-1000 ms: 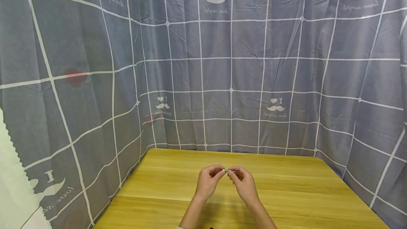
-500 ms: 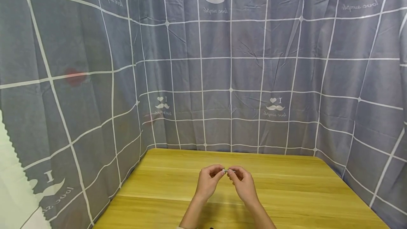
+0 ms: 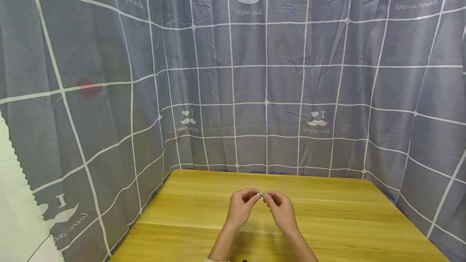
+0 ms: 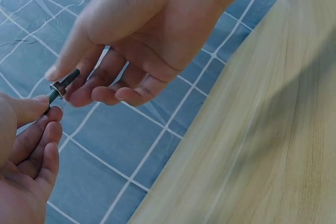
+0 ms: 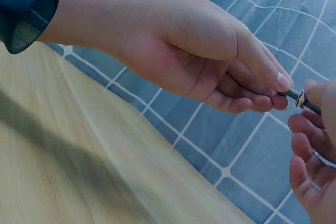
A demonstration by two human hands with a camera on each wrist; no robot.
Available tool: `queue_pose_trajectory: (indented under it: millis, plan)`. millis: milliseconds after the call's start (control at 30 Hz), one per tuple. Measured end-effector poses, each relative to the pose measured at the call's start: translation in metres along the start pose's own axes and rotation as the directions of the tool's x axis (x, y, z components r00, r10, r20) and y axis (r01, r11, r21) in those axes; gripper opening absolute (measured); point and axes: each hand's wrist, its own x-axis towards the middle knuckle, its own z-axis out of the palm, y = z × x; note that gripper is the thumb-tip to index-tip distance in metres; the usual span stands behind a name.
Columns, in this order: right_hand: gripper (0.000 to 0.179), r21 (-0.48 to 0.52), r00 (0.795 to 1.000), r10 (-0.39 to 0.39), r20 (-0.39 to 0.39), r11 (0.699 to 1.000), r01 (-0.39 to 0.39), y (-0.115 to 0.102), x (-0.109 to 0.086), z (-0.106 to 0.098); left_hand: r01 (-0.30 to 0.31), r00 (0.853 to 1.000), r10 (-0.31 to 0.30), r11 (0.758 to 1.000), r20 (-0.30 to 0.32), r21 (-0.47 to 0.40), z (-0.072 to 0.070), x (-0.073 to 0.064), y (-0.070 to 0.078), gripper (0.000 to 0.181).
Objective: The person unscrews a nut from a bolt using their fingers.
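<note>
Both hands meet over the table around a small metal bolt (image 3: 261,195), which lies nearly level in the head view. My right hand (image 3: 284,212) pinches one end of it between thumb and index finger; that end is hidden. A ring-like nut (image 4: 58,89) sits partway along the threads in the left wrist view, and a darker threaded stretch sticks out beyond it. My left hand (image 3: 238,209) has its thumb and index fingertips at the nut, one on each side. In the right wrist view, left fingers (image 5: 300,177) hang loosely below the bolt (image 5: 292,94).
A wood-grain table (image 3: 189,201) spreads beneath the hands. Grey curtain (image 3: 284,84) with white grid lines stands along its back and sides. A pale cloth edge (image 3: 18,197) hangs at the far left. A dark wrist band (image 5: 26,9) circles the right wrist.
Both hands keep their hold on the bolt and nut in nearly the same place. The head view has shifted slightly, so everything appears a little further right.
</note>
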Motion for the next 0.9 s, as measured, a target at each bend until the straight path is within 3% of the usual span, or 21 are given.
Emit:
queue_pose_trajectory:
  millis: [233,467,733,900]
  plan:
    - [0.021,0.04,0.998,-0.054,0.028,0.998,0.053,0.002,0.001,0.0,0.024,0.999,-0.024,0.999,-0.023,0.026,0.002,0.0,0.002,0.011]
    - [0.023,0.031,0.999,-0.022,0.032,0.999,0.021,0.002,0.0,-0.001,-0.031,0.999,0.032,0.999,-0.013,0.015,0.0,-0.007,0.037,0.01]
    - [0.032,0.074,0.999,-0.041,0.035,0.997,0.038,0.0,0.0,-0.001,-0.01,1.0,0.01,1.0,-0.019,0.027,0.0,-0.006,0.041,0.008]
    - [0.022,0.042,0.999,-0.037,0.015,0.998,0.037,-0.001,-0.001,-0.001,-0.017,1.0,0.017,0.999,-0.01,0.029,0.0,-0.007,0.04,0.009]
